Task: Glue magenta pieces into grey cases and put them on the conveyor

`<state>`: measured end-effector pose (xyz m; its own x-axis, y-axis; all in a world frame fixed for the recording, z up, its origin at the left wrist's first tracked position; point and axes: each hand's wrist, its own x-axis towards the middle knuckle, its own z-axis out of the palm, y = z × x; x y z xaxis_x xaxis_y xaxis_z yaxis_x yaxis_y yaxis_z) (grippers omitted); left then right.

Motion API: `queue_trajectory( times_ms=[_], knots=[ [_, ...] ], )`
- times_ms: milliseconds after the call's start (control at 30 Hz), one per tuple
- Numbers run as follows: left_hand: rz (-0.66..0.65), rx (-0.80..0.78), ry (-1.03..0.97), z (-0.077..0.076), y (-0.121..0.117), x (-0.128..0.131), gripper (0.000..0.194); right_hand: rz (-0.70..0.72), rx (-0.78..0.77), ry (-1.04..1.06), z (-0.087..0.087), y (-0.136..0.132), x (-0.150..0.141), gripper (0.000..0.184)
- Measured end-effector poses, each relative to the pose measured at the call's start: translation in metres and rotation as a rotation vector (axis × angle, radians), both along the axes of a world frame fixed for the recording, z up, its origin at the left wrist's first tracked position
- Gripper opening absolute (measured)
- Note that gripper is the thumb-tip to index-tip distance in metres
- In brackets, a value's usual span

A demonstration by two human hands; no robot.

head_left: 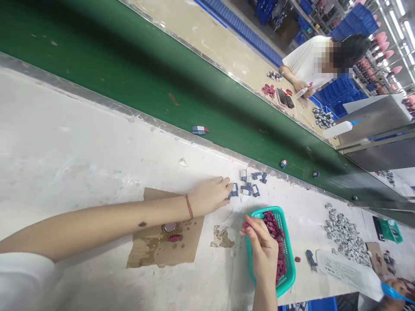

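My left hand point(212, 195) reaches across the white table, its fingers bent down over a small blue-grey and white block point(235, 189) at the edge of a loose group of similar blocks point(251, 183). The fingertips are around the block's near side and hide part of it. Over the left rim of a green basket point(290, 259), my right hand point(264, 250) pinches a small dark red piece point(245, 225) between thumb and fingers. Many dark red pieces point(275, 229) fill the basket. Under my left forearm lies a stained cardboard sheet point(189, 248) with one dark red piece point(175, 238) on it.
Beyond the table runs a green conveyor belt point(129, 90) carrying several blocks, one point(200, 130) near its edge. To the right are a pile of grey pieces point(346, 235) and a white bottle point(350, 270) beside another person's hand point(398, 289). A co-worker point(308, 60) sits across the belt.
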<state>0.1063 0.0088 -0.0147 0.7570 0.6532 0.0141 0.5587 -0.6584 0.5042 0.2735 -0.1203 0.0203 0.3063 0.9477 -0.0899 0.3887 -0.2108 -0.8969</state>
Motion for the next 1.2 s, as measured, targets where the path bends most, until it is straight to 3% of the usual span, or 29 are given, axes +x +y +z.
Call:
queue_trajectory(
  times_ms=[100, 200, 267, 367, 533, 633, 767, 900, 1033, 1200],
  knots=[
    [-0.095, -0.030, -0.074, -0.005, 0.001, -0.012, 0.024, -0.019, -0.039, 0.040, -0.003, 0.003, -0.013, 0.024],
    [-0.121, -0.182, -0.256, -0.010, 0.003, -0.027, 0.021, -0.078, -0.076, 0.138, -0.009, 0.007, -0.028, 0.023],
    [-0.006, -0.359, -0.442, -0.010, 0.004, -0.040, 0.019, -0.048, -0.088, 0.208, -0.014, 0.009, -0.040, 0.020],
    [0.252, -0.659, -0.713, -0.005, 0.005, -0.068, 0.024, 0.110, -0.085, 0.249, -0.023, 0.015, -0.061, 0.011],
    [0.517, -0.951, -0.810, 0.001, -0.012, -0.117, 0.048, 0.480, 0.097, 0.046, -0.034, 0.026, -0.093, 0.012],
    [0.626, -1.000, -0.850, -0.002, -0.029, -0.132, 0.050, 0.658, 0.265, -0.142, -0.039, 0.029, -0.104, 0.017],
    [0.698, -1.047, -0.936, -0.009, -0.048, -0.136, 0.035, 0.807, 0.365, -0.421, -0.042, 0.029, -0.110, 0.023],
    [0.649, -1.041, -0.962, -0.015, -0.059, -0.136, 0.026, 0.860, 0.343, -0.559, -0.040, 0.029, -0.113, 0.024],
    [0.637, -0.917, -0.909, -0.015, -0.065, -0.135, 0.018, 0.884, 0.362, -0.625, -0.038, 0.029, -0.114, 0.027],
    [0.623, -0.867, -0.773, -0.016, -0.068, -0.136, 0.022, 0.895, 0.339, -0.644, -0.040, 0.027, -0.116, 0.027]
  ],
)
